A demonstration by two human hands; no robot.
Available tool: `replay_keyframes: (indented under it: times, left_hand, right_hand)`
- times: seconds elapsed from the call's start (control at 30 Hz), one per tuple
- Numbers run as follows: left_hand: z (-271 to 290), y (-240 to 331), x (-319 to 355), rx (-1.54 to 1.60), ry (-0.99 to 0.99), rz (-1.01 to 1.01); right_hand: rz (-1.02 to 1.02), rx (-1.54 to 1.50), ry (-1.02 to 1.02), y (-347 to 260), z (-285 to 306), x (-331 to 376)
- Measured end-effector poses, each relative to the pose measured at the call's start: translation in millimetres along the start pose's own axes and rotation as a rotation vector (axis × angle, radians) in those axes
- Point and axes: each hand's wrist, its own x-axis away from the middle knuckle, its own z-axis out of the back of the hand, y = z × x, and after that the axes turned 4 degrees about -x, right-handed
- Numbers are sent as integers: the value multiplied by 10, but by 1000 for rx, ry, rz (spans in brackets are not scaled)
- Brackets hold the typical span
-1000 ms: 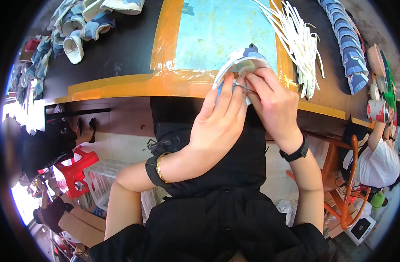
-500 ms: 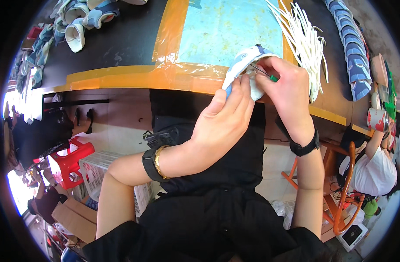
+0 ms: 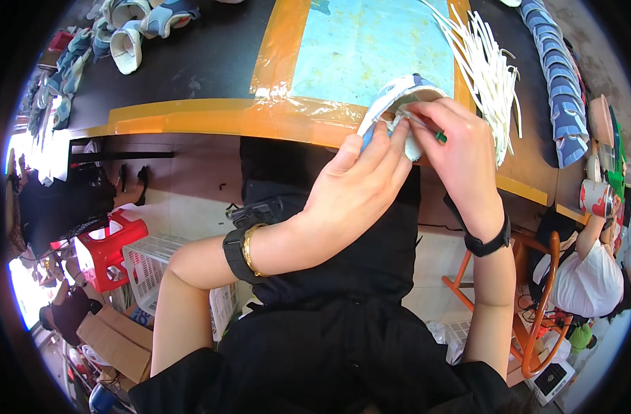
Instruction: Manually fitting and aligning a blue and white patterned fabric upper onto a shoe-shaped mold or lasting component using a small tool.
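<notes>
A white and blue shoe upper (image 3: pixel 388 96) is held at the table's near edge, its opening turned toward me. My left hand (image 3: pixel 353 190) is closed on its near side, thumb outside and fingers pressed at the opening. My right hand (image 3: pixel 464 145) is closed too, with thumb and forefinger pinched at the inner edge of the upper. A small tool with a green handle (image 3: pixel 441 137) sits in the right hand's grip; fingers hide most of it. What the right fingertips pinch at the edge is too small to make out.
White strips (image 3: pixel 484 76) lie in a bundle right of the blue mat (image 3: pixel 371 48). A row of nested blue uppers (image 3: pixel 560 83) runs along the right. More shoe uppers (image 3: pixel 126 52) lie far left. A co-worker in a white top (image 3: pixel 588 283) holds a can (image 3: pixel 596 197) at right.
The right fingers have moved in to the upper's inner edge. The tool's thin metal shaft, visible before, is now mostly hidden, and its green handle sits lower. The left hand keeps its hold.
</notes>
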Motion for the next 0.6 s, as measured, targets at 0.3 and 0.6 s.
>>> replay_keyframes:
  times: [0.3, 0.6]
  left_hand:
    - [-7, 7, 0, 32, 30, 8]
    - [31, 0, -54, -59, -9, -33]
  right_hand:
    - [-27, 282, -110, -153, -6, 25]
    - [-16, -32, 5, -5, -16, -54]
